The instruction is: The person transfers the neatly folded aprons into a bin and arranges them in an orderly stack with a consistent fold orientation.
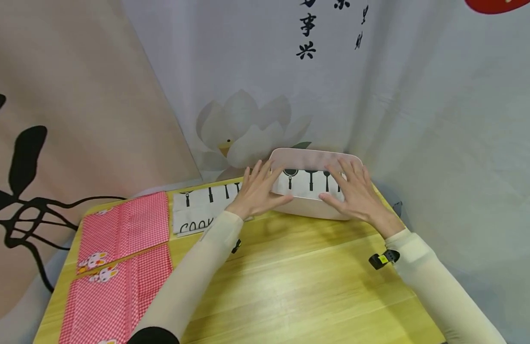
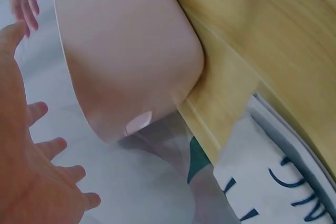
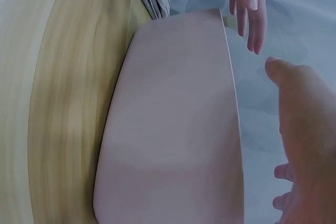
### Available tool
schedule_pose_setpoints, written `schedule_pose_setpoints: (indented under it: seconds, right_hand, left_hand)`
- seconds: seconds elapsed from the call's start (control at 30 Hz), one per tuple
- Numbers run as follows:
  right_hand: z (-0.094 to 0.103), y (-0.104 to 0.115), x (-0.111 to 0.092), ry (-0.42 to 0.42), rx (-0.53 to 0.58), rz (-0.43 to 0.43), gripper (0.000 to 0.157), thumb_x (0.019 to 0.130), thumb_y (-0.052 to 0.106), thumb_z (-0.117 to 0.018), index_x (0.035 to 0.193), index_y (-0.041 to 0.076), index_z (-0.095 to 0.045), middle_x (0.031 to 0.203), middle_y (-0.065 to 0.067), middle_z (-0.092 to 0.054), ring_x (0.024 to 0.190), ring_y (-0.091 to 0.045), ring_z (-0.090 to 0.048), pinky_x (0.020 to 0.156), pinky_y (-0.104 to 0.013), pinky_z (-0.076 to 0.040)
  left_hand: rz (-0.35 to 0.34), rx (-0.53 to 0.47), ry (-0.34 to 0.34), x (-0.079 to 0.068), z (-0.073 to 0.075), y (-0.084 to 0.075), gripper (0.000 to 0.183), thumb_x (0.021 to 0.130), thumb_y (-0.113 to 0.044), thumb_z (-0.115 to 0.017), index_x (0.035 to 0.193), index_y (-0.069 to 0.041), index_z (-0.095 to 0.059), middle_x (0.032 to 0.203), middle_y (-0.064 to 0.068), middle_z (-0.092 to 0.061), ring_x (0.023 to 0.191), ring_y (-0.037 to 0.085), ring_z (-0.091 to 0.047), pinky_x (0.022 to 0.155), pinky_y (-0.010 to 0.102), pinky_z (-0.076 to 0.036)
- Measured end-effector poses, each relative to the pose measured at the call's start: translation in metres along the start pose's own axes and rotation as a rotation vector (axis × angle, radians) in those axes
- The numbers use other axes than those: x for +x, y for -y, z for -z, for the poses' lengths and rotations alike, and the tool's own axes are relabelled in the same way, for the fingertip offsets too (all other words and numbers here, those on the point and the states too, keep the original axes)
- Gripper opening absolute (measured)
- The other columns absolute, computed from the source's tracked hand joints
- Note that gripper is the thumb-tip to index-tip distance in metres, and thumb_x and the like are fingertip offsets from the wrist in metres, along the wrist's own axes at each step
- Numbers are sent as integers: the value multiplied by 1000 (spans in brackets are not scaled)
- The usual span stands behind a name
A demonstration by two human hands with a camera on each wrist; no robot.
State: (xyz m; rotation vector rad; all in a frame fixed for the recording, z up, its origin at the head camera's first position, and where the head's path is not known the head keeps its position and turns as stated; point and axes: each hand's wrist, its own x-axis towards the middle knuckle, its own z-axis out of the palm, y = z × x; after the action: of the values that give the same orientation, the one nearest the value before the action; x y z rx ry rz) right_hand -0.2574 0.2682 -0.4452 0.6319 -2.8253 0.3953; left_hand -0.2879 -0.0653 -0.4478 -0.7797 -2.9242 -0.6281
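Observation:
A pale pink bin (image 1: 314, 208) stands at the back of the table, and in it lies a white cloth (image 1: 300, 184) printed with black kitchen utensils. My left hand (image 1: 257, 191) is over the bin's left end, fingers spread. Over the right end is my right hand (image 1: 357, 193), its fingers spread too. Neither hand holds anything. In the left wrist view, a gap shows between the left hand (image 2: 31, 145) and the bin's wall (image 2: 126, 40). The right wrist view has the right hand's thumb (image 3: 283, 72) beyond the bin's rim, pointing toward the left hand's fingers.
Left of the bin lies a folded white cloth (image 1: 194, 224) with utensil prints and lettering, partly behind my left arm. Two red-and-white checked cloths (image 1: 132, 220) lie along the table's left side. A black branching metal piece (image 1: 26, 210) stands at the far left. Curtains (image 1: 248, 71) hang behind the table.

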Motion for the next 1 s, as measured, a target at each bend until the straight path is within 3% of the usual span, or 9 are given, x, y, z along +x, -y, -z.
schedule_pose_setpoints:
  seconds: [0.3, 0.63, 1.0]
  right_hand:
    - [-7, 19, 4, 26, -1, 14, 92, 106, 63, -68, 180, 23, -32, 188, -23, -22, 173, -59, -17, 134, -87, -12]
    - [-18, 46, 16, 49, 15, 72, 90, 106, 64, -68, 180, 30, -30, 188, -20, -23, 173, -60, -17, 136, -84, -14]
    - [-33, 73, 30, 99, 69, 111, 91, 106, 66, -65, 181, 32, -27, 190, -19, -17, 177, -53, -7, 141, -77, -3]
  left_hand:
    - [44, 20, 4, -27, 6, 15, 97, 101, -82, -59, 181, -44, -20, 193, 9, -13, 179, 44, -6, 143, 74, -5]
    - [95, 33, -35, -60, 13, 39, 99, 98, -81, -66, 179, -34, -33, 191, 10, -19, 178, 45, -16, 141, 78, -9]
    - [177, 46, -18, -93, 21, 61, 101, 99, -82, -65, 181, -38, -25, 193, 8, -14, 179, 44, -8, 141, 79, -4]
